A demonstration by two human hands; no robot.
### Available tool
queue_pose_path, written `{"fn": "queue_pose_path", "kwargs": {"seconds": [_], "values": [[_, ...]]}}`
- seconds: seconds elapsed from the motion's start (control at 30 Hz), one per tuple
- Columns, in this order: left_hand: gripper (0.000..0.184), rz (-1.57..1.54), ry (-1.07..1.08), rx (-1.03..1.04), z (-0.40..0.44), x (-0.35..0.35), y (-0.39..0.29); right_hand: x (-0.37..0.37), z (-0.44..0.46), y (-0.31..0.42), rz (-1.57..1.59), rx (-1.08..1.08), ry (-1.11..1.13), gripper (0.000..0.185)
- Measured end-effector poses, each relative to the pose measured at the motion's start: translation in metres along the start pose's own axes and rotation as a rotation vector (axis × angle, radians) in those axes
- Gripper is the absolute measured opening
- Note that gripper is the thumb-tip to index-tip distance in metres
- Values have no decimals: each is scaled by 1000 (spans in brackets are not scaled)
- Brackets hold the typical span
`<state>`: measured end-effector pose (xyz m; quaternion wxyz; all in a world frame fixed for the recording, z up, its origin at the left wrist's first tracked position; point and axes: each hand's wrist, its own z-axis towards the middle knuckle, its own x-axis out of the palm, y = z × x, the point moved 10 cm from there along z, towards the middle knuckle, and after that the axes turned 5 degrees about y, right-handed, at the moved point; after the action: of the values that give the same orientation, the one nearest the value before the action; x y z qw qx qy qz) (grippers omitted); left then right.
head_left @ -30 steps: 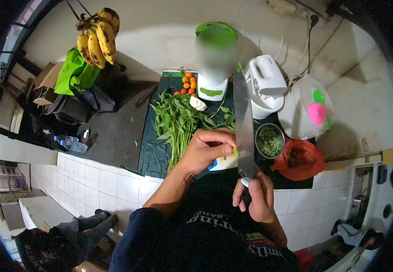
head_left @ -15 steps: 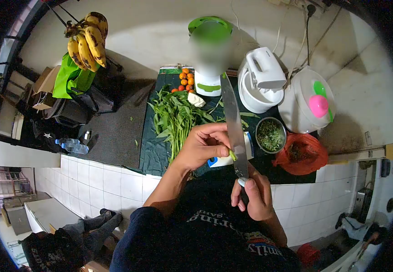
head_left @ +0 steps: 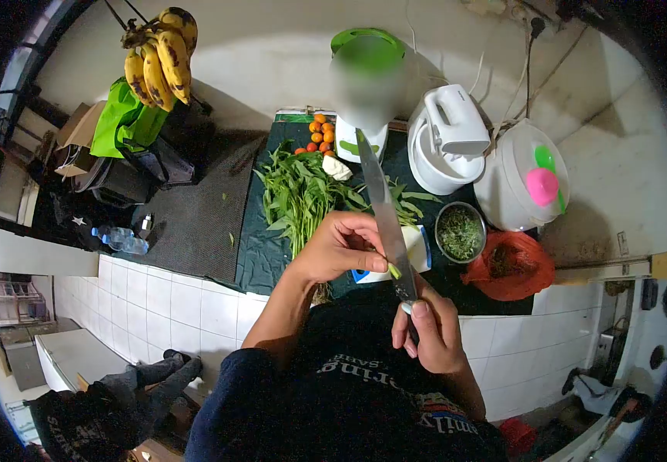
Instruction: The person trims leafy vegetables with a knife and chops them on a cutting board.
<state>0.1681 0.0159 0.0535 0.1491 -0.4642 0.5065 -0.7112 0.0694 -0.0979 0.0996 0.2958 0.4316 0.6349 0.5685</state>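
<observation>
My left hand (head_left: 346,250) is closed, thumb and fingers pinching a short green stem (head_left: 394,271). In my right hand (head_left: 435,327) is the dark handle of a large kitchen knife (head_left: 383,196). Its long blade points up and away, its lower part right beside the stem; whether they touch I cannot tell. Beneath both hands lies a white cutting board (head_left: 417,246) with blue edges, partly hidden. Left of it spreads a bunch of leafy greens (head_left: 295,196). To the right stands a metal bowl (head_left: 483,225) of chopped greens.
A red plastic bag (head_left: 530,269) lies beside the bowl. Behind are small orange tomatoes (head_left: 317,137), a white lump (head_left: 336,169), a green-and-white appliance (head_left: 349,135), a stand mixer (head_left: 449,142) and a white lidded pot (head_left: 503,173). Bananas (head_left: 160,65) hang at left. Another person (head_left: 95,416) is at lower left.
The knife's tip has swung left, so the blade leans more over the white appliance base. My left hand keeps its pinch on the stem. The whole view has shifted slightly.
</observation>
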Motion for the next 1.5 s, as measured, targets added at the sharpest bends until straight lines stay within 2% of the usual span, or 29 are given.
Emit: {"fn": "queue_pose_path", "kwargs": {"seconds": [0.2,0.27,0.37,0.5,0.67,0.87,1.07,1.13,1.27,1.47,1.5], "values": [[51,18,17,-27,-1,5,-1,1,2,2,-65,-33,-29,48],[54,-57,35,16,5,15,-9,1,-1,1,-65,-27,-48,48],[54,9,47,40,8,0,9,-1,-4,3,-63,-53,-88,48],[46,-27,107,41,15,12,12,-7,-10,-1,-59,-40,-110,49],[45,-50,140,-17,21,22,19,-13,-16,-3,-56,-37,-153,49],[44,-18,185,50,22,23,22,-14,-16,-5,-156,-6,-155,49],[46,-58,161,19,17,25,21,-15,-15,-9,-156,-102,-153,48],[45,16,121,128,17,22,12,-21,-18,-9,-96,-132,-192,48],[24,115,98,50,15,10,24,-21,-15,-8,-126,-106,-192,46],[18,131,163,56,17,16,26,-18,-15,-15,-139,-113,-166,47],[25,124,170,71,19,21,20,-20,-13,-13,-139,-121,-169,47]]}}
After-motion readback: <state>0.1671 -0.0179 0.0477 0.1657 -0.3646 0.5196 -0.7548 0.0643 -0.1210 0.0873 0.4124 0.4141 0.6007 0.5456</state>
